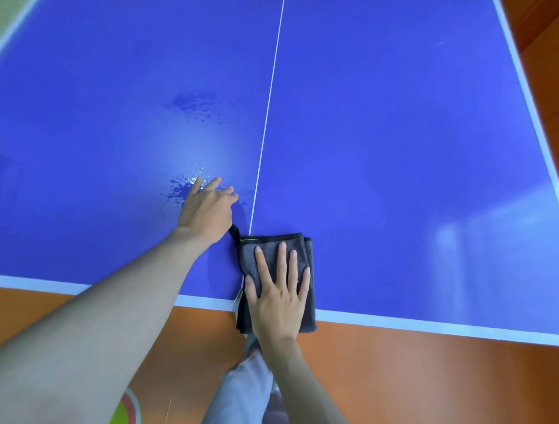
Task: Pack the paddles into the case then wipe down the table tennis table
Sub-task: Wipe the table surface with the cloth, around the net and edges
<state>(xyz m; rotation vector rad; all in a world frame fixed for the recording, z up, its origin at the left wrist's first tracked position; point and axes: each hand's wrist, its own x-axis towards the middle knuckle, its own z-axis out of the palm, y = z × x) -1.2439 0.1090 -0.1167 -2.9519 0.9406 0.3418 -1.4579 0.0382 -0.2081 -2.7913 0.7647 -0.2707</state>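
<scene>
Right hand [277,297] flat on grey cloth [310,300], left hand [207,208] spread on table [408,154]

The counter [392,137] is deep blue with white edge bands and a thin white centre line [268,111], darker wet blotches [194,103] left of centre; the cloth [275,254] at lower centre is dark grey with black trim, and the floor [424,387] is orange.
</scene>
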